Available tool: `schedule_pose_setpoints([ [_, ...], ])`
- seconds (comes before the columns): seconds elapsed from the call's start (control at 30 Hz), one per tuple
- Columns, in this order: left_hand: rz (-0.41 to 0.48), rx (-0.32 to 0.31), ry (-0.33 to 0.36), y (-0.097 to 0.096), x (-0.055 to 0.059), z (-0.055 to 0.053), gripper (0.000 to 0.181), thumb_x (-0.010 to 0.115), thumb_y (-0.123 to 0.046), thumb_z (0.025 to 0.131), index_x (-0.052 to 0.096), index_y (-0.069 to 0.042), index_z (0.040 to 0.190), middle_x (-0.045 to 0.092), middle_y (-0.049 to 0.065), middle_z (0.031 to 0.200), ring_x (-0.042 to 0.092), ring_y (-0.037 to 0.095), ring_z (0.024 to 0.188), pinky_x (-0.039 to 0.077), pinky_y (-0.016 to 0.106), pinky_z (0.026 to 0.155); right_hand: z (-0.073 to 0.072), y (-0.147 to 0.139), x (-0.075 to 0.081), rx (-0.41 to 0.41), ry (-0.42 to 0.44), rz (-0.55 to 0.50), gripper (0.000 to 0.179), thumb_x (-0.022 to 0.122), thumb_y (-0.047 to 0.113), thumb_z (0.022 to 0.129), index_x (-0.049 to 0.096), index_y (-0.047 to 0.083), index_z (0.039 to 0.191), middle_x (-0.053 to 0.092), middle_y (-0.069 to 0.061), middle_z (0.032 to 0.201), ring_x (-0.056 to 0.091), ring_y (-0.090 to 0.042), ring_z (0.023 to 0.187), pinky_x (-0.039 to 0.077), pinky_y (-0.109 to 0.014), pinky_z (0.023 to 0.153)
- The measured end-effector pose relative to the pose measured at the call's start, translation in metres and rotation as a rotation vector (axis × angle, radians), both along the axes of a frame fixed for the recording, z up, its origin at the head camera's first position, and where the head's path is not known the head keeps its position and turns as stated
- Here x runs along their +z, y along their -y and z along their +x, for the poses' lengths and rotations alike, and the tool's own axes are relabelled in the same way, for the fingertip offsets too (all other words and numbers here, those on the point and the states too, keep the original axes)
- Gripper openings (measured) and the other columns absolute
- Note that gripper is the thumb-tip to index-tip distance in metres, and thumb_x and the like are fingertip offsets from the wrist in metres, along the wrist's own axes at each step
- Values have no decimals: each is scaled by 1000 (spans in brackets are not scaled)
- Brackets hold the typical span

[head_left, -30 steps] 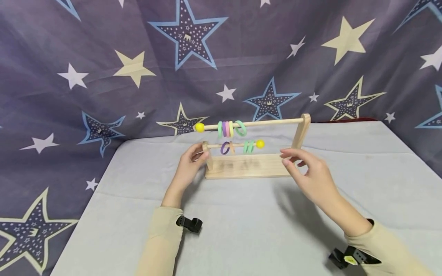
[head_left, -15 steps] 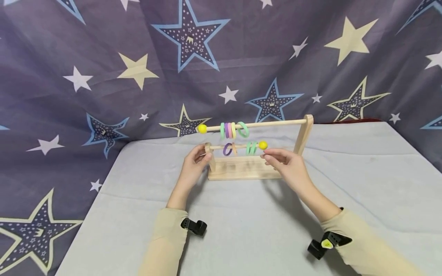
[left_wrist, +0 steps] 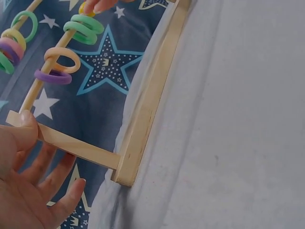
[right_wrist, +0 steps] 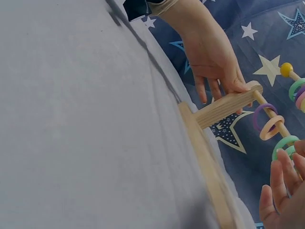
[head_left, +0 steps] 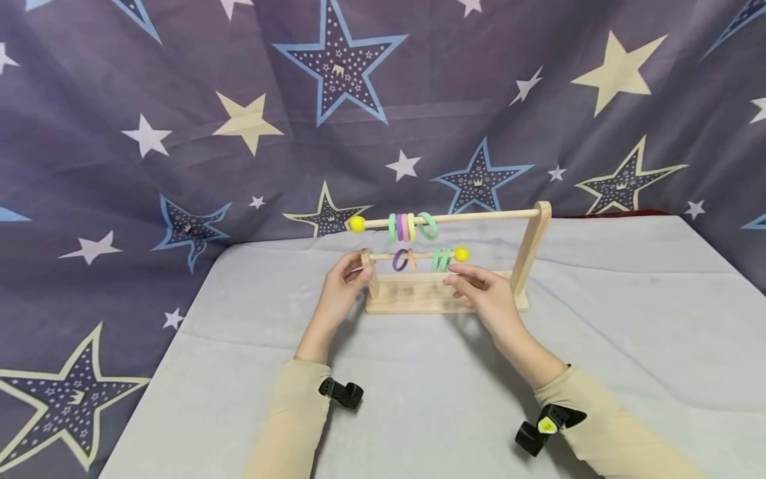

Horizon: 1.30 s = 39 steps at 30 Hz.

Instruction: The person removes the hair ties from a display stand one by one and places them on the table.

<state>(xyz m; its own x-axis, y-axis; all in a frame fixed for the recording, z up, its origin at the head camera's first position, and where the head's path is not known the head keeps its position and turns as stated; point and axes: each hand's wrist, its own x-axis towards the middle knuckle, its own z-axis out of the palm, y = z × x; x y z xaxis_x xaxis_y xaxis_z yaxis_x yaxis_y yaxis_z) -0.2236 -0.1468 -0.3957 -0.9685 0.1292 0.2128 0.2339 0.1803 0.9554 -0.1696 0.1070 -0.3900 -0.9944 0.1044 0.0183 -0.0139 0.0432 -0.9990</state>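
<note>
Just right of the head view's centre, we see the left hand gripping the wooden rack by its short post; the right hand is at the green rings, whether pinching we cannot tell.

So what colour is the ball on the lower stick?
The ball is yellow, clearest in the head view.

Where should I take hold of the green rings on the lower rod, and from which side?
Probably pinch the green rings by their lower rims, coming from the front right in the head view. They hang side by side, mostly below the lower rod, just left of the yellow ball capping its right end.
</note>
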Motion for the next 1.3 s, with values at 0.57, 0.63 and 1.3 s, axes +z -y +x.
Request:
schedule_pose_setpoints([
  [0.57, -17, -19, -31, -6, 0, -6, 41, 58, -4, 98, 48, 9, 136, 56, 30, 128, 54, 42, 120, 43, 45, 105, -7, 13, -4, -32, 37, -44, 35, 68, 13, 94, 63, -1, 126, 74, 10, 90, 70, -13, 79, 50, -20, 58],
  [0.63, -25, -11, -19, -5, 0, -5, 41, 58, -4, 98, 48, 8, 136, 57, 30, 128, 55, 41, 120, 43, 44, 105, -9, 15, -6, -55, 36, -26, 33, 70, 14, 93, 65, 0, 122, 73, 9, 88, 70, -15, 80, 50, -20, 57],
  [1.3, -37, 5, 15, -1, -1, -3, 41, 57, -4, 98, 48, 5, 138, 57, 27, 129, 55, 39, 120, 44, 43, 104, -8, 8, -4, -160, -72, 29, 28, 69, 16, 95, 70, -5, 113, 73, 4, 85, 69, -17, 83, 55, -25, 78],
])
